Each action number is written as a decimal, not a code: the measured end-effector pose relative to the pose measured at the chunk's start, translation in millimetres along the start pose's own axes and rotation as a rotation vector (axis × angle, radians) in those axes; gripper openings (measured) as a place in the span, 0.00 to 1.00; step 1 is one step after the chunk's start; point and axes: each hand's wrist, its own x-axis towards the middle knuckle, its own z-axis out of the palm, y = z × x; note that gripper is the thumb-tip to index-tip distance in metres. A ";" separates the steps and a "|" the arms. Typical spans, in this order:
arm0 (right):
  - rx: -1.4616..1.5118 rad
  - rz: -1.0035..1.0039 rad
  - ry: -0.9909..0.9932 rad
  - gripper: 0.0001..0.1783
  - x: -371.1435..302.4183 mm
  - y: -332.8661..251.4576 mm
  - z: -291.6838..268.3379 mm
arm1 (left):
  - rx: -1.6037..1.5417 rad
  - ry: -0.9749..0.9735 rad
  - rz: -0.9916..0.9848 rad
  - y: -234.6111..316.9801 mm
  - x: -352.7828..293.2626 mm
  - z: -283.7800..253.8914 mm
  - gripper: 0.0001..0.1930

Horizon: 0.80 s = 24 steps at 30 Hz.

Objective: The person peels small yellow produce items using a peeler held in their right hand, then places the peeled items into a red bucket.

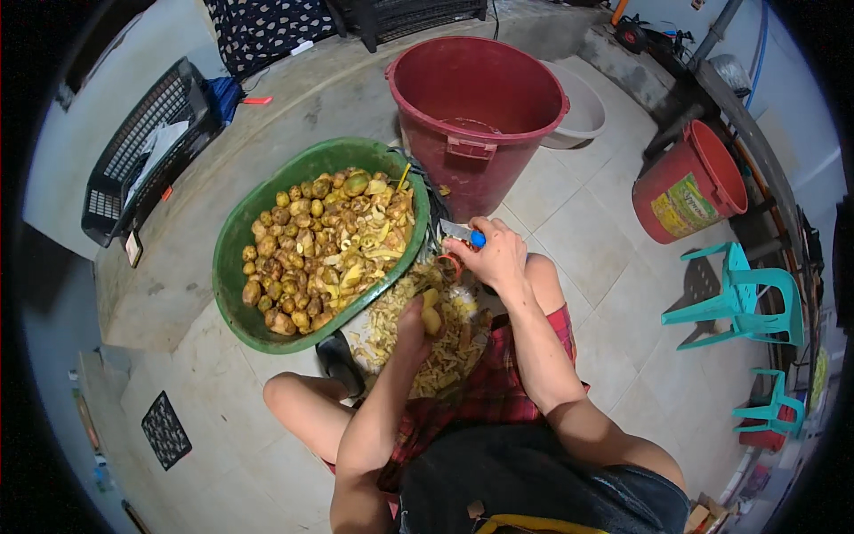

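Close to my lap, my left hand [411,331] is closed around a peeled yellowish fruit [431,319], roundish like a small potato; its exact kind is unclear. My right hand [496,256] grips a knife [457,231] with a blue handle, its short blade pointing left, apart from the fruit. Between my legs lies a heap of pale cut strips and peelings [436,360]. To the left, a green oval tub [224,267] holds many brownish-yellow roundish fruits [285,236], with yellow peels on its right side.
A tall dark-red bin [454,173] stands just beyond my hands, before a pale basin [583,111]. Rightward are a smaller red bucket [654,209] and a turquoise plastic chair [738,298]. A black crate [142,147] sits at the left, on a concrete ledge [160,294].
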 end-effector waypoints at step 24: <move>0.056 -0.018 -0.072 0.36 -1.4 -0.5 3.3 | 0.000 0.054 0.022 7.4 -3.6 10.6 0.14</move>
